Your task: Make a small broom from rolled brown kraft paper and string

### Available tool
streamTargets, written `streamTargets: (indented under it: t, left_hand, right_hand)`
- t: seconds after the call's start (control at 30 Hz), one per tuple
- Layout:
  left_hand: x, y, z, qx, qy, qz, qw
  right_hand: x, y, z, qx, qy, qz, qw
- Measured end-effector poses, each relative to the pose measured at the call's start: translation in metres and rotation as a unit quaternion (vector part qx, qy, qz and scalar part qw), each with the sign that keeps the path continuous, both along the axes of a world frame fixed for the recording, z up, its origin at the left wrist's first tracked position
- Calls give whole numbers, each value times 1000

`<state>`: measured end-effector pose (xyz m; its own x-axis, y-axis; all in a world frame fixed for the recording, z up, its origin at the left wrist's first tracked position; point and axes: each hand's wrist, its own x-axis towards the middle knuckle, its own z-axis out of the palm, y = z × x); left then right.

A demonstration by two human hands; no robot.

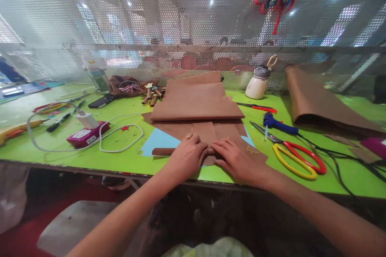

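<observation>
My left hand (188, 156) and my right hand (237, 156) meet near the table's front edge, fingers bent and closed on a small piece of brown paper (210, 151) that looks rolled; the fingers hide much of it. A narrow folded strip of brown paper (163, 151) lies beside my left hand. Beneath the hands are more brown sheets and light blue paper (159, 141). Just beyond rests a large folded brown paper stack (196, 106). Some yellow string bits (252, 151) lie by my right wrist.
At right lie scissors (297, 160) with red and yellow handles, a blue glue gun (280, 124), black cords and curved brown paper (319, 104). A white bottle (257, 82) stands behind. At left are a purple power strip (87, 134), white cable, phone (101, 101) and small paper rolls (153, 97).
</observation>
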<state>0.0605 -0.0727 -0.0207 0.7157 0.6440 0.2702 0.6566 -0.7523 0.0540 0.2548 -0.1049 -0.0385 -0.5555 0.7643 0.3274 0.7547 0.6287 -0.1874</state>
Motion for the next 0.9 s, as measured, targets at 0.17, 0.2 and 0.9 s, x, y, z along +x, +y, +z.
streamTargets:
  t: [0.17, 0.2, 0.9]
  left_hand:
    - [-8, 4, -2, 29, 12, 2, 1000]
    - [-9, 5, -3, 33, 22, 2, 999]
    - [-9, 26, -6, 29, 38, 40, 998]
  right_hand:
    - [5, 12, -3, 7, -57, -20, 998]
    - [6, 15, -3, 6, -64, -23, 998]
    - [18, 27, 0, 33, 21, 21, 999]
